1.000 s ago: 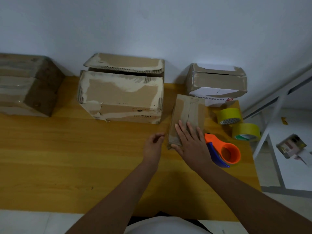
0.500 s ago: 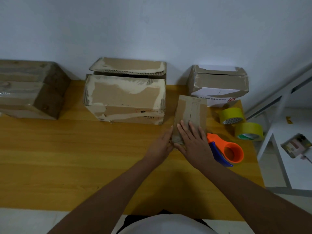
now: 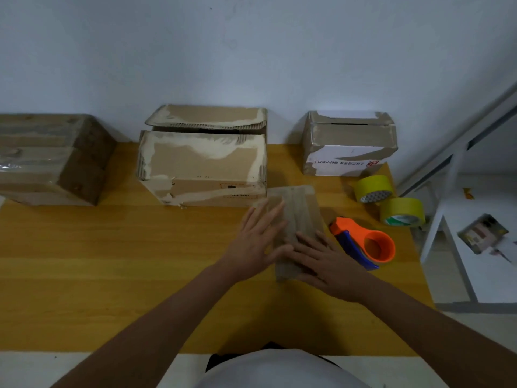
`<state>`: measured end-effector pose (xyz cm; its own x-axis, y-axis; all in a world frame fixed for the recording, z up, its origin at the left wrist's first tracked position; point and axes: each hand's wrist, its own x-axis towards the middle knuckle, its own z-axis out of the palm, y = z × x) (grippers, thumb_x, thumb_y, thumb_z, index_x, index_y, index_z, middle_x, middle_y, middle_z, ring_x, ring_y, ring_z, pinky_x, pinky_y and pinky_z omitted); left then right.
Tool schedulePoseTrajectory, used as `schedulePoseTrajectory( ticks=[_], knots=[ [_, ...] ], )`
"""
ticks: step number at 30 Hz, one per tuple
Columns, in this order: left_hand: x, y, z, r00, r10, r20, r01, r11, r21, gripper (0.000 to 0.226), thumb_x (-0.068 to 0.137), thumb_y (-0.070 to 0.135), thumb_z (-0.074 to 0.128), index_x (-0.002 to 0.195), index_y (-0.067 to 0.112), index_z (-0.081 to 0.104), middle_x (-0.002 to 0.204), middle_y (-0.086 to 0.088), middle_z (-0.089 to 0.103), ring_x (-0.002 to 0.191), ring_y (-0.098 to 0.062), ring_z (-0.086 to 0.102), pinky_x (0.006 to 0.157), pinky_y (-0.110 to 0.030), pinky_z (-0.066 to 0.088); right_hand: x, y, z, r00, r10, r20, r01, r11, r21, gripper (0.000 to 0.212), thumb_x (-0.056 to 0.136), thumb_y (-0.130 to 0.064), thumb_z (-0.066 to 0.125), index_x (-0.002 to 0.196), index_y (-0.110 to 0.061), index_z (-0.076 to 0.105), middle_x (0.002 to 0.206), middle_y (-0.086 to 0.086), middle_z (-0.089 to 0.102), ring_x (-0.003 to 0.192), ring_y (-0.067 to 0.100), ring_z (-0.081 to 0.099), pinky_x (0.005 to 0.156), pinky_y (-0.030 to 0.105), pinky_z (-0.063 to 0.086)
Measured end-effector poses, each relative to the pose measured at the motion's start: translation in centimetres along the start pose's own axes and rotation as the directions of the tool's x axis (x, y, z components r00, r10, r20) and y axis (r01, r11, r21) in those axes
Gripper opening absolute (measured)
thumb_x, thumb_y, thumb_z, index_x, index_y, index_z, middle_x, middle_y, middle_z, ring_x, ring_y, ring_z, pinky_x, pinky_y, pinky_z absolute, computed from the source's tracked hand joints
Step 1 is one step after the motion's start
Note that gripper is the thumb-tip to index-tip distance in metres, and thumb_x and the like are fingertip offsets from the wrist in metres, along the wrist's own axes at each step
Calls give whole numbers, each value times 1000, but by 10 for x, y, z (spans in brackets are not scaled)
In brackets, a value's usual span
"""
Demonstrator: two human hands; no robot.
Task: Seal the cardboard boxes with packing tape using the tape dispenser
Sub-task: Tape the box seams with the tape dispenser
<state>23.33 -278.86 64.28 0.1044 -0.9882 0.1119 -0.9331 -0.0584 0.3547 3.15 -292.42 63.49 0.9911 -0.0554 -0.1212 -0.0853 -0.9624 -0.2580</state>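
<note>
Wooden table (image 3: 112, 275), flat blurred box (image 3: 299, 208)

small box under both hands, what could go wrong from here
The small box is blurred, so it may slide under the flat left hand and right hand. It might bump the orange tape dispenser close beside it. No hand holds the dispenser, so taping must wait.

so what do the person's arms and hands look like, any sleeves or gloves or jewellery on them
Both forearms are bare right up to the bottom frame edge, with no sleeves showing. The left hand and right hand are bare too: no gloves, and no rings, watch or wristband that can be made out, though the picture is soft and slightly blurred. A white garment shows on the torso at the bottom edge.
</note>
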Motion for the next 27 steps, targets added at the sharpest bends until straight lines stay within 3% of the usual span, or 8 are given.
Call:
schedulePoseTrajectory(
  ticks=[4,8,11,13,17,21,24,27],
  knots=[
    [35,-3,-7,987,-70,142,68,998,20,61,101,54,28,153,23,31,166,1,-2,152,-23,-9,123,-45,-1,-16,8,-15,920,359,-154,-306,907,288,62,99,-50,41,153,-31,21,162,-10,13,150,11,9,121,43,15],
    [61,1,4,927,-240,289,209,968,136,62,102,53,30,157,25,20,166,-5,-4,151,-33,-8,123,-51,5,-15,-15,-18,648,750,131,-575,370,730,66,98,-44,48,153,-20,23,157,2,31,140,22,37,112,43,36],
    [48,4,-2,954,-218,207,151,942,300,58,103,55,26,152,24,28,156,-12,26,142,-35,21,117,-46,25,-17,-36,-14,556,701,447,-598,-37,801,60,97,-51,45,150,-28,26,136,-6,43,118,19,50,92,45,52],
    [31,5,-14,959,-235,161,181,938,295,56,102,57,25,148,25,31,146,-11,36,131,-31,36,108,-41,36,-15,-45,-14,552,658,511,-553,-170,816,46,97,-52,44,139,-33,38,125,-7,48,103,12,55,88,44,55],
    [-13,1,-32,971,-194,137,149,946,286,64,98,64,23,148,25,33,147,-7,38,131,-28,41,104,-39,36,3,-54,-12,592,685,425,-512,-88,855,37,98,-52,41,127,-32,54,122,-6,58,105,11,59,95,41,52],
    [-59,-10,-26,919,0,394,-67,985,156,93,86,81,27,157,33,-8,164,2,-19,150,-30,-18,116,-57,-11,48,-85,-14,739,517,432,-496,-17,868,47,98,-55,35,129,-29,57,127,-2,61,112,12,60,100,37,49],
    [-101,-33,-17,910,-113,399,19,972,233,98,88,77,33,150,34,-28,158,0,-36,144,-37,-31,111,-68,-15,97,-114,-15,775,401,489,-516,-48,856,58,98,-60,26,141,-28,48,139,0,53,118,13,57,96,33,51],
    [-141,-67,-26,894,-366,259,294,915,276,83,96,69,27,150,37,-27,157,1,-37,143,-38,-33,111,-72,0,143,-138,-15,784,415,462,-563,163,810,59,99,-59,19,151,-33,29,159,-5,25,144,20,29,116,46,29]
  ],
)
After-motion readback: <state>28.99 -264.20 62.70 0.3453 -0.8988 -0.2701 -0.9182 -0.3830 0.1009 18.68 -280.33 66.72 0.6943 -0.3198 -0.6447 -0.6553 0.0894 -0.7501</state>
